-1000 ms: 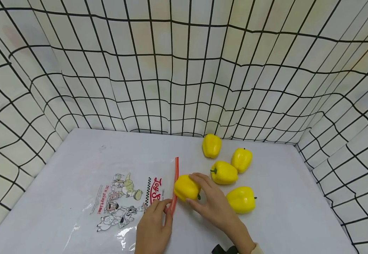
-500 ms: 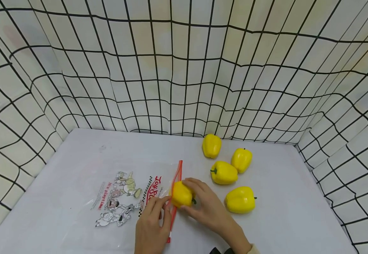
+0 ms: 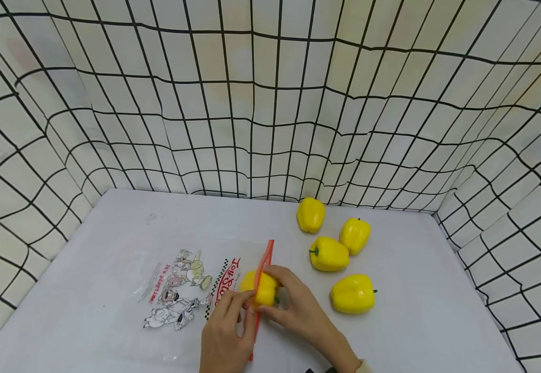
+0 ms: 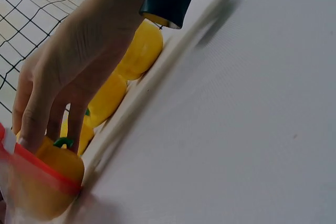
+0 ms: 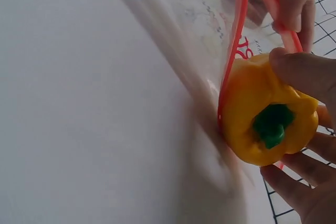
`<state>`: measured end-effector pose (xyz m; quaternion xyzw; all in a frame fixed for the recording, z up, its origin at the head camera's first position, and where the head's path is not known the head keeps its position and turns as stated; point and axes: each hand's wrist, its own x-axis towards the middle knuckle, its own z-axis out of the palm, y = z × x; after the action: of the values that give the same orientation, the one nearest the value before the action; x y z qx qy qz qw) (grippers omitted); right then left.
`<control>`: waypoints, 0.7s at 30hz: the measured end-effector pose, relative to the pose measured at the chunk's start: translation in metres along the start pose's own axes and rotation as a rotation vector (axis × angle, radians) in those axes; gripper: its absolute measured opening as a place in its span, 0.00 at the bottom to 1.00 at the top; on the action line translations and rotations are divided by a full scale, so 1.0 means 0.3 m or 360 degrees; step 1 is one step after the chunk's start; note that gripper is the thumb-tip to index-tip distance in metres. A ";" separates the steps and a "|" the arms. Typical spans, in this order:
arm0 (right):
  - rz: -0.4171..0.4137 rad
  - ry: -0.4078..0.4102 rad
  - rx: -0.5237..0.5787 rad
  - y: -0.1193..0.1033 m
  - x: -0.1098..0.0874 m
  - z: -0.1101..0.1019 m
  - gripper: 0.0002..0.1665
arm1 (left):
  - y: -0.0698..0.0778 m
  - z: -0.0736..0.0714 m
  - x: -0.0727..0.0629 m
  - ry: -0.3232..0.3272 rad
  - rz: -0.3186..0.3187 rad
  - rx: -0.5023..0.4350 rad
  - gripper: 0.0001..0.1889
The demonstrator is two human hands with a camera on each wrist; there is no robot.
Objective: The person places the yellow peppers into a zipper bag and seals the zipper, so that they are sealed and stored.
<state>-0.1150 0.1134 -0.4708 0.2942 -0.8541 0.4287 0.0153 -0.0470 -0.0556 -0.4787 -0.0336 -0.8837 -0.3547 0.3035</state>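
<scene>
A clear zip bag (image 3: 126, 331) with cartoon print and a red zip rim lies on the table in the head view. My left hand (image 3: 227, 331) pinches the rim at its mouth, which gapes in the right wrist view. My right hand (image 3: 303, 311) grips a yellow bell pepper (image 3: 266, 291) by its stem end, thumb on one side and fingers on the other. The pepper's far half is inside the bag, past the red rim (image 5: 235, 40). Its green stem (image 5: 273, 124) points out toward the right palm.
Several more yellow bell peppers lie right of the bag, the nearest pepper (image 3: 353, 293) beside my right forearm and another pepper (image 3: 311, 214) by the back edge. Black netting (image 3: 252, 103) over white cloth walls the white table (image 3: 420, 311) at back and sides.
My right hand has moved the pepper left and slightly down, from outside the red rim to partway through the mouth. The rim has lifted and parted around it; my left hand kept its pinch.
</scene>
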 end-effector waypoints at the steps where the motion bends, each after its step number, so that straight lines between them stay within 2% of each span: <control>1: -0.0006 0.0005 0.0028 0.003 0.000 0.005 0.45 | 0.000 0.002 -0.002 0.0003 0.0014 -0.0007 0.19; 3: -0.0007 0.0016 0.0078 0.009 0.000 0.016 0.45 | 0.002 0.005 -0.004 0.0006 0.0026 -0.0014 0.19; 11: 0.0079 0.0066 0.0281 0.016 0.005 0.047 0.44 | 0.019 0.009 -0.003 -0.0048 -0.0069 0.0003 0.17; 15: 0.0129 0.0082 0.0392 0.013 0.008 0.060 0.46 | 0.027 0.009 -0.003 -0.0048 -0.0108 -0.0055 0.17; 21: 0.0143 0.0015 0.0514 0.022 0.007 0.067 0.44 | 0.035 0.007 -0.003 -0.0063 -0.0188 -0.0124 0.18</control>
<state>-0.1155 0.1005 -0.4876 0.2523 -0.7863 0.5620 -0.0474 -0.0444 -0.0461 -0.4740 -0.0001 -0.8755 -0.4053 0.2630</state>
